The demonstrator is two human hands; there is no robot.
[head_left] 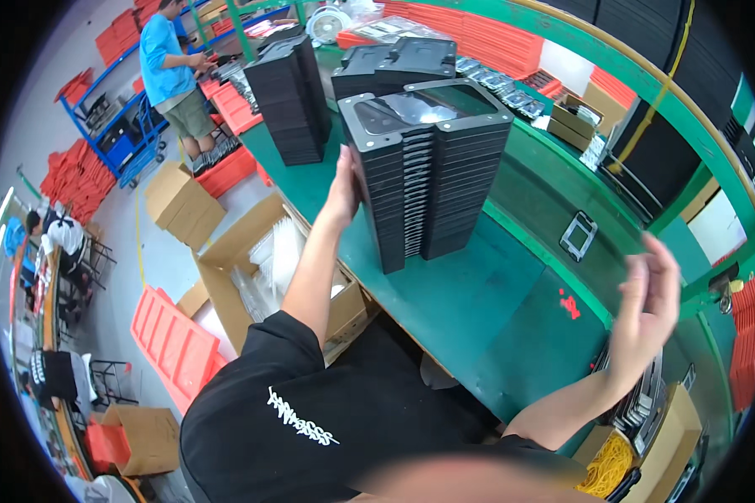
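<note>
A tall stack of black plastic frames [470, 180] stands on the green table [445, 293], with a clear window panel showing in its top piece. My left hand [342, 193] lies against the left side of this stack, fingers stretched upward and not wrapped around anything. Off to the right, my right hand [648, 293] is raised above the table's right end, fingers loosely extended and nothing in them. Behind the near stack are a second black stack [394, 65] and, farther left, a tall narrow black stack [289, 105].
A small grey frame [579, 235] lies on the green belt [528, 197] beyond the table. An open cardboard box [226, 289] with clear plastic pieces stands at the left. Lower right, another box [675, 427] sits by yellow cord [606, 465]. A person [164, 63] in blue works far left.
</note>
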